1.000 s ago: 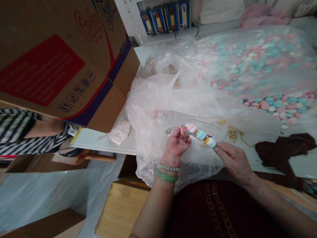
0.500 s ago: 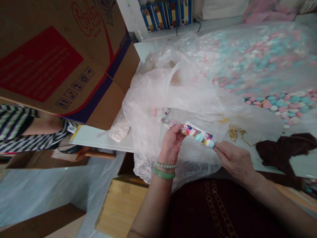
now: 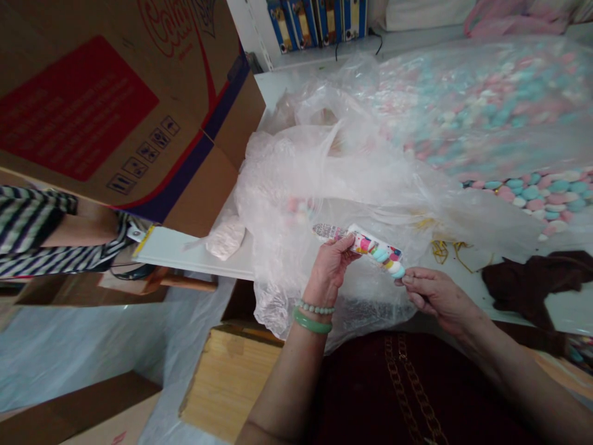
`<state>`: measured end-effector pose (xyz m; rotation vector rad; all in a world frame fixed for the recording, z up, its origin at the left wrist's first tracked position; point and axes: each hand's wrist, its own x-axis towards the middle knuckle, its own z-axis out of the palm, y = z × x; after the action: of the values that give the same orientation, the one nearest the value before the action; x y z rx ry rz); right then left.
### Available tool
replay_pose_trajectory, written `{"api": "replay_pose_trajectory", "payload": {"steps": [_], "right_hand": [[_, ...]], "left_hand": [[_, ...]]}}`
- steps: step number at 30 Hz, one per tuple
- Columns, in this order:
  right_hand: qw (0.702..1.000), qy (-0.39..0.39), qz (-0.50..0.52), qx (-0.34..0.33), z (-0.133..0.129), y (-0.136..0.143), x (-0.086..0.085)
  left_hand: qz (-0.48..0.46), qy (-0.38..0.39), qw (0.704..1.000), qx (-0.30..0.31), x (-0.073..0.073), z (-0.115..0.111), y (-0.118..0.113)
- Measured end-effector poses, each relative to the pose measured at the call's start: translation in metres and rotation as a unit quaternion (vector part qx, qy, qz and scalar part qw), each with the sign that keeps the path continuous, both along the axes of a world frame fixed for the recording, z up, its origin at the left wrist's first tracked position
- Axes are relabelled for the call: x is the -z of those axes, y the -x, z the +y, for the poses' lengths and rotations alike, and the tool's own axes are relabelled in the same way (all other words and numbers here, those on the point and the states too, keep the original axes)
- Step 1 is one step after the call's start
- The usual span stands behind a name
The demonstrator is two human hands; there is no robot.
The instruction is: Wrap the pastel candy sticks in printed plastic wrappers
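My left hand (image 3: pixel 334 259), with a green bangle and a beaded bracelet on its wrist, pinches the middle of a narrow pack of pastel pieces (image 3: pixel 380 253). Pink, turquoise, yellow and white rounded pieces run along the pack's printed card. Past the left thumb, a silvery patterned end (image 3: pixel 325 232) points away to the left. At the opposite end, the thumb and fingers of my right hand (image 3: pixel 433 295) close on the turquoise tip. Beneath the pack spreads a crumpled clear plastic bag (image 3: pixel 296 167), with a few blurred pink pieces inside.
Behind lies a large clear bag of pink, turquoise and white pieces (image 3: pixel 504 105). Gold twist ties (image 3: pixel 440 250) and a dark brown cloth (image 3: pixel 528 281) lie on the right. A large cardboard box (image 3: pixel 185 154) stands at left, beside another person's striped clothing (image 3: pixel 28 259). Blue boxes (image 3: pixel 319 21) line the back.
The pack has turned slightly, so its silvery end shows more fully, and a short row of pieces beside that end is out of sight. The view has shifted a little.
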<state>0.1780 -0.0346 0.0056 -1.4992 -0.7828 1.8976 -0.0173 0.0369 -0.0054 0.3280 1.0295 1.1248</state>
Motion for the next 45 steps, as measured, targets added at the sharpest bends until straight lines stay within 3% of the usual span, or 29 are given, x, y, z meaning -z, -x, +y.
{"api": "replay_pose_trajectory", "payload": {"steps": [4, 10, 15, 18, 21, 24, 26, 28, 29, 31, 35, 37, 39, 41, 45], "right_hand": [[0.998, 0.036, 0.028, -0.038, 0.0, 0.002, 0.0], [0.981, -0.137, -0.127, -0.061, 0.0, 0.006, 0.013], [0.964, -0.174, -0.189, -0.073, 0.003, 0.006, 0.014], [0.937, -0.215, -0.26, -0.09, 0.004, 0.006, 0.016], [0.86, -0.304, -0.393, -0.116, 0.003, 0.005, 0.019], [0.731, -0.409, -0.527, -0.143, -0.001, 0.005, 0.023], [0.661, -0.457, -0.572, -0.162, -0.004, 0.007, 0.026], [0.632, -0.478, -0.585, -0.172, -0.005, 0.009, 0.028], [0.638, -0.478, -0.58, -0.169, -0.004, 0.01, 0.029], [0.688, -0.456, -0.545, -0.144, -0.001, 0.012, 0.032], [0.884, -0.322, -0.332, -0.075, 0.01, 0.014, 0.034], [0.952, -0.236, -0.188, -0.051, 0.014, 0.015, 0.035], [0.975, -0.186, -0.111, -0.042, 0.016, 0.015, 0.035], [0.976, -0.182, -0.111, -0.041, 0.017, 0.015, 0.036], [0.969, -0.198, -0.14, -0.04, 0.016, 0.015, 0.034]], "left_hand": [[0.034, -0.009, 0.999, 0.014, -0.001, -0.002, -0.003], [0.003, -0.005, 1.0, 0.014, -0.001, -0.001, -0.005], [-0.016, 0.014, 1.0, 0.024, 0.011, -0.001, -0.005], [-0.005, 0.007, 1.0, 0.015, 0.014, -0.003, -0.01], [0.004, -0.009, 1.0, 0.011, 0.012, -0.005, -0.016], [0.033, -0.027, 0.999, 0.018, 0.009, -0.008, -0.021], [0.05, -0.041, 0.998, 0.02, 0.008, -0.01, -0.023], [0.053, -0.045, 0.997, 0.02, 0.008, -0.012, -0.025], [0.049, -0.042, 0.998, 0.021, 0.008, -0.012, -0.025], [0.035, -0.029, 0.999, 0.023, 0.009, -0.013, -0.025], [-0.023, 0.009, 0.998, 0.061, 0.01, -0.008, -0.019], [-0.039, 0.027, 0.994, 0.096, 0.01, -0.005, -0.014], [-0.028, 0.044, 0.992, 0.111, 0.009, -0.002, -0.011], [0.027, 0.036, 0.993, 0.106, 0.007, -0.002, -0.009], [0.214, -0.078, 0.966, 0.12, -0.001, -0.006, -0.009]]}}
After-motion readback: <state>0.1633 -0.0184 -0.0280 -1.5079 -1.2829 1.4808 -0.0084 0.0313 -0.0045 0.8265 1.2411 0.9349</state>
